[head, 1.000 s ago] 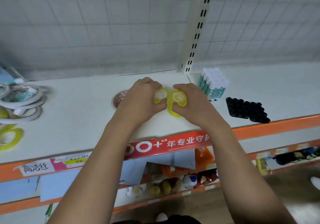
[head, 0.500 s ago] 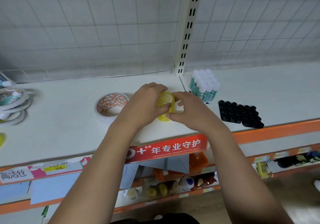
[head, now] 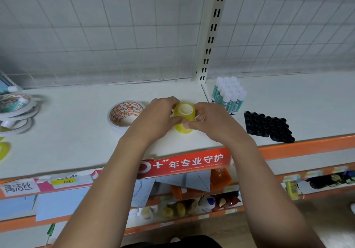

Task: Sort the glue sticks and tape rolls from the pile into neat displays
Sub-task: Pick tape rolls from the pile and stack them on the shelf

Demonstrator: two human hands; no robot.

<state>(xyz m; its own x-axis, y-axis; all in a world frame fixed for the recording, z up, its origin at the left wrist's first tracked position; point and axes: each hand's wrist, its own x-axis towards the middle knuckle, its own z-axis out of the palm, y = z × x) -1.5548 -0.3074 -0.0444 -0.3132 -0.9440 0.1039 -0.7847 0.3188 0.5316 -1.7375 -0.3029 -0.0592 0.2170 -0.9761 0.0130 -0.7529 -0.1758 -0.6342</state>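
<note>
Head view: the left hand (head: 157, 117) and right hand (head: 209, 121) both pinch the yellow tape stack (head: 184, 111), which stands on the shelf (head: 76, 132) between a patterned tape roll (head: 123, 115) and the glue sticks (head: 228, 96). It seems light, stiff and smooth, so better to hold its sides

One patterned roll (head: 124, 113), one yellow stack (head: 184, 112), one glue-stick cluster (head: 229, 96)

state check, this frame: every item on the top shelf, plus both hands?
yellow tape rolls: stacked, hole up, held between both hands.
left hand: fingers curled round the stack.
right hand: fingers curled round the stack.
patterned tape roll: lying flat, left of the stack.
glue sticks: upright, capped, tight cluster.
black block: packed together near the shelf edge; contents unclear.
tape pile: loose, overlapping, far left.
</note>
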